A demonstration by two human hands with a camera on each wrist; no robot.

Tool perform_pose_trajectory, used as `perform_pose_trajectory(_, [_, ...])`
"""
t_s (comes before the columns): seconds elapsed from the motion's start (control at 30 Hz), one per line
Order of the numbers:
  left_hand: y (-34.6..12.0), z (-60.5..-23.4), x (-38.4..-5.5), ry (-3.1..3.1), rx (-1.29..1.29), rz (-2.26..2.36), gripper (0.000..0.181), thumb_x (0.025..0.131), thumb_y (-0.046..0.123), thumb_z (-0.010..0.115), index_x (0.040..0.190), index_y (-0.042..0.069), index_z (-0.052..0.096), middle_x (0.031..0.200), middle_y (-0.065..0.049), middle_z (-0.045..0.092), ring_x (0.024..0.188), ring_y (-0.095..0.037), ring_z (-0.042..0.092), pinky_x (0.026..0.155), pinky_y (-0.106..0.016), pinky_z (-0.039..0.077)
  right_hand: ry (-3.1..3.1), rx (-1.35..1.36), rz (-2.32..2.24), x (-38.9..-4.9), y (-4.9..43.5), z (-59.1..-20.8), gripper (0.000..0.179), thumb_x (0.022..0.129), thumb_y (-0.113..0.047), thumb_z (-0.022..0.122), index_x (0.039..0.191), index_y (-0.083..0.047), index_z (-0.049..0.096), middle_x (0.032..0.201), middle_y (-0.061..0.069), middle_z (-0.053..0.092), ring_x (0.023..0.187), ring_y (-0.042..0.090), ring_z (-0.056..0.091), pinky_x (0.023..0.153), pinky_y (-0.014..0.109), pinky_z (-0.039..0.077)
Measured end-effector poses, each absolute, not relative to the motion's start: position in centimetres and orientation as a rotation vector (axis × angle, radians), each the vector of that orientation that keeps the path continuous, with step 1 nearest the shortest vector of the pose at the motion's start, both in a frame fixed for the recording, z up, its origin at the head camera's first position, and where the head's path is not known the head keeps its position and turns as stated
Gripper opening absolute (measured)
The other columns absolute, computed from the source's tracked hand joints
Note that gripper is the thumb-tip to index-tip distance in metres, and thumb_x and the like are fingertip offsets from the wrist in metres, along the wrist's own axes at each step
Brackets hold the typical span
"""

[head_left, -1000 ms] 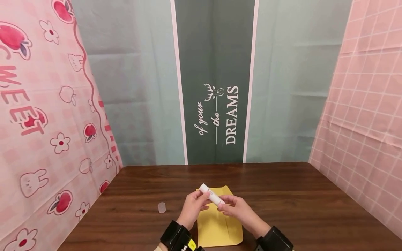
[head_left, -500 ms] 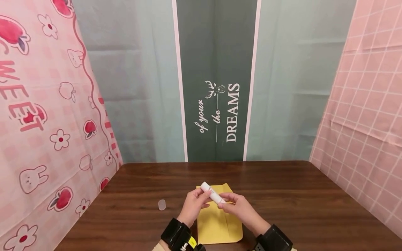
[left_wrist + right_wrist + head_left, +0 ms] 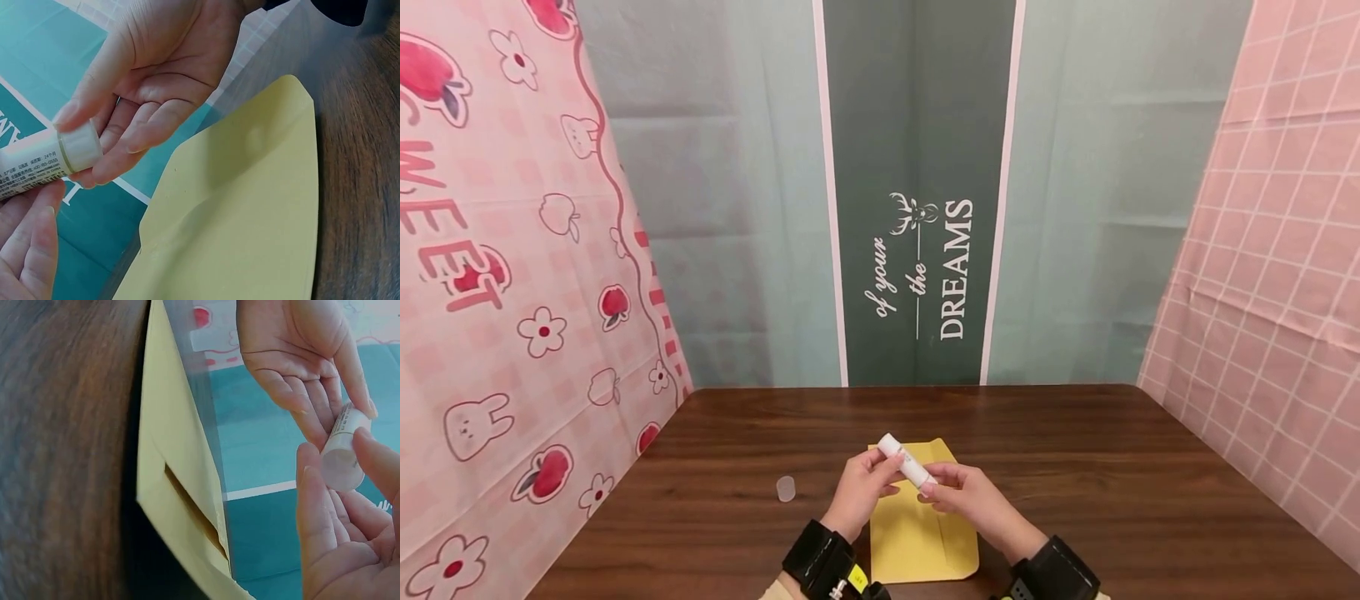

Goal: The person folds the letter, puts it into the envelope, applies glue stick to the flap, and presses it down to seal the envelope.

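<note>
A dark wooden table (image 3: 1090, 475) is closed in by a pink apple-print cloth (image 3: 497, 200) on the left, a green lettered cloth (image 3: 917, 125) behind and a pink checked cloth (image 3: 1262, 250) on the right, as in a makeshift booth; whether home or office cannot be told.

Dark brown wood-grain table (image 3: 1097, 467). Past its back edge: grey-green cloth (image 3: 700, 208), darker center band (image 3: 917, 108) between two pale stripes (image 3: 830, 192), white sideways lettering (image 3: 957, 268) ("of your / the / DREAMS") plus deer head (image 3: 919, 213). Along left edge: pink print cloth (image 3: 512, 208), red apples (image 3: 547, 473), bunnies (image 3: 475, 429), flowers (image 3: 542, 332), reddish sideways letters (image 3: 433, 218), "WEET" legible. Along right edge: pink grid cloth (image 3: 1270, 250), white lines, some creases.
</note>
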State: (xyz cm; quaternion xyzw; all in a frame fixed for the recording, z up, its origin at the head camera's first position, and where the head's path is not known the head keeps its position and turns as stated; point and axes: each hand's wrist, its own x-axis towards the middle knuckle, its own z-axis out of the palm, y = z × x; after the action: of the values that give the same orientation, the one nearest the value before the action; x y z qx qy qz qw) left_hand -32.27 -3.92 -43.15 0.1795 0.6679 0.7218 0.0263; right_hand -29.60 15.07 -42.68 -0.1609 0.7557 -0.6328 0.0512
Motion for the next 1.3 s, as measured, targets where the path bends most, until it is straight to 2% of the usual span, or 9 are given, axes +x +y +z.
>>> perform_pose_trajectory(0.13, [-3.92,-43.06,-32.02,2.059,0.562,2.245,0.039,0.094,0.025,0.057,0.114,-0.008,0.059,0.102,-0.017,0.067,0.092,-0.023,0.066,0.074,-0.035,0.052,2.308,-0.481,-1.929,-29.59,14.96,-42.73,0.050,0.091,-0.023,0.062,0.125,0.011,0.049,0.107,0.019,0.061,0.095,0.024,0.062,0.080,0.040,0.051])
perform_pose_trajectory(0.3, [-3.85,-42.97,-32.22,2.068,0.562,2.226,0.036,0.095,0.021,0.056,0.113,-0.010,0.059,0.101,-0.018,0.067,0.092,-0.024,0.066,0.075,-0.036,0.052,2.368,-0.473,-1.923,-29.49,14.86,-42.53,0.050,0.088,-0.021,0.065,0.124,0.011,0.050,0.097,0.008,0.060,0.090,0.023,0.063,0.077,0.040,0.051])
perform_pose_trajectory(0.43, [-3.96,-42.90,-32.22,2.076,0.561,2.222,0.035,0.095,0.021,0.056,0.113,-0.010,0.058,0.102,-0.018,0.067,0.092,-0.023,0.066,0.074,-0.036,0.052,2.311,-0.493,-1.932,-29.43,14.95,-42.47,0.047,0.092,-0.019,0.059,0.126,0.012,0.047,0.101,0.009,0.062,0.094,0.025,0.063,0.079,0.042,0.051])
perform_pose_trajectory(0.6, [-4.08,-42.80,-32.01,2.069,0.581,2.228,0.038,0.094,0.026,0.056,0.114,-0.007,0.059,0.103,-0.016,0.067,0.093,-0.021,0.066,0.074,-0.034,0.052,2.325,-0.480,-1.927,-29.51,14.91,-42.53,0.048,0.091,-0.019,0.062,0.126,0.011,0.048,0.101,0.009,0.059,0.093,0.022,0.062,0.079,0.039,0.050])
perform_pose_trajectory(0.77, [-4.20,-42.82,-32.04,2.080,0.596,2.235,0.041,0.094,0.028,0.057,0.114,-0.007,0.059,0.103,-0.015,0.067,0.093,-0.021,0.066,0.075,-0.034,0.052,2.247,-0.492,-1.954,-29.56,15.02,-42.67,0.046,0.095,-0.019,0.055,0.126,0.013,0.046,0.105,0.014,0.063,0.094,0.024,0.063,0.081,0.042,0.050])
perform_pose_trajectory(0.97, [-4.24,-42.80,-32.12,2.067,0.603,2.242,0.041,0.093,0.029,0.057,0.115,-0.007,0.058,0.104,-0.015,0.067,0.094,-0.021,0.065,0.075,-0.033,0.052,2.277,-0.474,-1.950,-29.49,14.95,-42.55,0.048,0.093,-0.021,0.059,0.127,0.011,0.047,0.101,0.009,0.061,0.093,0.021,0.062,0.081,0.038,0.050])
perform_pose_trajectory(1.13, [-4.30,-42.90,-32.21,2.057,0.584,2.255,0.041,0.093,0.029,0.057,0.114,-0.007,0.058,0.104,-0.016,0.067,0.094,-0.021,0.065,0.076,-0.034,0.052,2.194,-0.501,-1.974,-29.49,14.96,-42.59,0.046,0.097,-0.021,0.052,0.128,0.013,0.044,0.108,0.014,0.062,0.096,0.024,0.062,0.083,0.041,0.049])
perform_pose_trajectory(1.3, [-4.26,-42.93,-32.15,2.061,0.590,2.245,0.041,0.094,0.028,0.057,0.115,-0.006,0.058,0.104,-0.015,0.067,0.094,-0.021,0.065,0.076,-0.034,0.052,2.227,-0.497,-1.964,-29.48,14.95,-42.54,0.048,0.094,-0.022,0.057,0.127,0.011,0.046,0.105,0.009,0.060,0.096,0.020,0.061,0.082,0.037,0.050])
